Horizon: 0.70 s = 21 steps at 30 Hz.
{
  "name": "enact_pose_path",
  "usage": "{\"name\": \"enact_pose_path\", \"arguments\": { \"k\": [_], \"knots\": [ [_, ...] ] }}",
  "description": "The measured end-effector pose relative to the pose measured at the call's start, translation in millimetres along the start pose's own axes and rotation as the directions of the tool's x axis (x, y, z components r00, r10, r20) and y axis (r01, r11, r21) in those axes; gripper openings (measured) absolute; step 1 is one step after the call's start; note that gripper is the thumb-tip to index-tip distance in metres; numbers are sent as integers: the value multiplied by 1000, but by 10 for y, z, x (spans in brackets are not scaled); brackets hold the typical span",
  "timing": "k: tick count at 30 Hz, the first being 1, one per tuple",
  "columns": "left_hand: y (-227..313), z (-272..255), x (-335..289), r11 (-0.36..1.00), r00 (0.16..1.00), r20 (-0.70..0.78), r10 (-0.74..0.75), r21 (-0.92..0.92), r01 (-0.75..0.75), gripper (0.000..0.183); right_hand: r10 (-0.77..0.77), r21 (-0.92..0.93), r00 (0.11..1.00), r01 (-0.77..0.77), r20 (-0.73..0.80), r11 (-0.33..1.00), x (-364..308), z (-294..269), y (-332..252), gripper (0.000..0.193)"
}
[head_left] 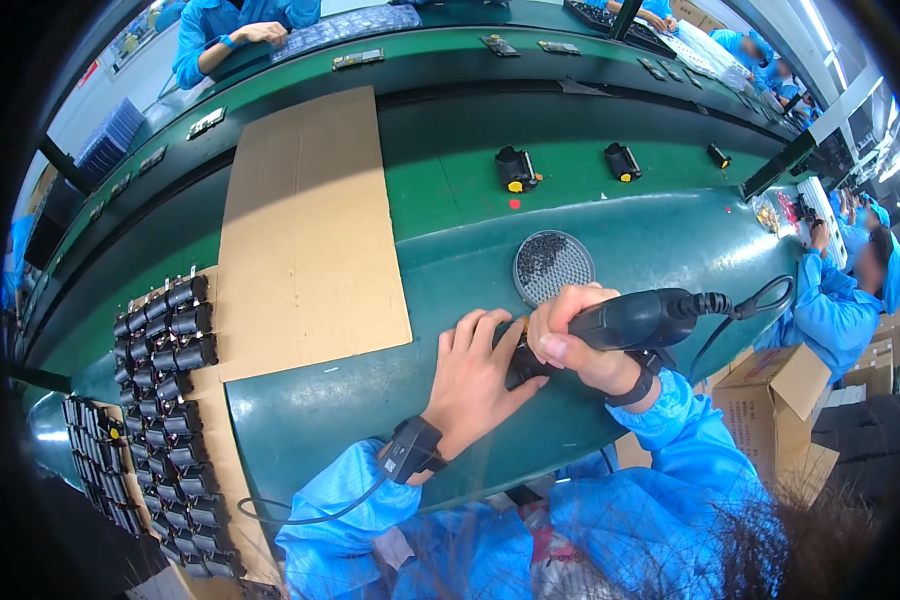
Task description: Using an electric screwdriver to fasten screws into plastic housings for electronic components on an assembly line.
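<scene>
My right hand (587,345) is wrapped round a black corded electric screwdriver (638,318), which lies nearly level with its cord toward the right. Its tip end points left, toward a black plastic part (522,368) on the green table. My left hand (473,378) holds that part, fingers over its far side and thumb along its near side. Both hands partly cover the part, so its shape and the screwdriver's tip are hard to make out. Just beyond my hands is a round grey dish (591,266) with small black screws (540,255) gathered on its left side.
A flat cardboard sheet (310,230) lies left of my hands. Rows of black assemblies (165,420) stand farther left. Several black parts with yellow ends (515,170) sit on the green conveyor (440,190). An open carton (750,410) is at right. Co-workers sit across and at right.
</scene>
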<state>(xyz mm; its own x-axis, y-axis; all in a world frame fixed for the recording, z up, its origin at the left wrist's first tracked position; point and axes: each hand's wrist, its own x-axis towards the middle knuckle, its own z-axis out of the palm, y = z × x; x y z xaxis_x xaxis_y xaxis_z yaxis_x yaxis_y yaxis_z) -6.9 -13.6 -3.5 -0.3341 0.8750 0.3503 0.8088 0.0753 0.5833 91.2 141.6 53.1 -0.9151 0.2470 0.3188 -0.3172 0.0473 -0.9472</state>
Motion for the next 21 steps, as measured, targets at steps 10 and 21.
{"name": "enact_pose_path", "arguments": {
  "k": [10,21],
  "knots": [
    [7,-25,-14,1000,1000,10,15,4,-15,64,-214,450,939,319,-270,834,159,-320,-150,20],
    [70,-1076,-407,882,986,-29,-165,443,161,55,-298,338,865,443,-404,830,-114,-1008,70,21]
  ]
}}
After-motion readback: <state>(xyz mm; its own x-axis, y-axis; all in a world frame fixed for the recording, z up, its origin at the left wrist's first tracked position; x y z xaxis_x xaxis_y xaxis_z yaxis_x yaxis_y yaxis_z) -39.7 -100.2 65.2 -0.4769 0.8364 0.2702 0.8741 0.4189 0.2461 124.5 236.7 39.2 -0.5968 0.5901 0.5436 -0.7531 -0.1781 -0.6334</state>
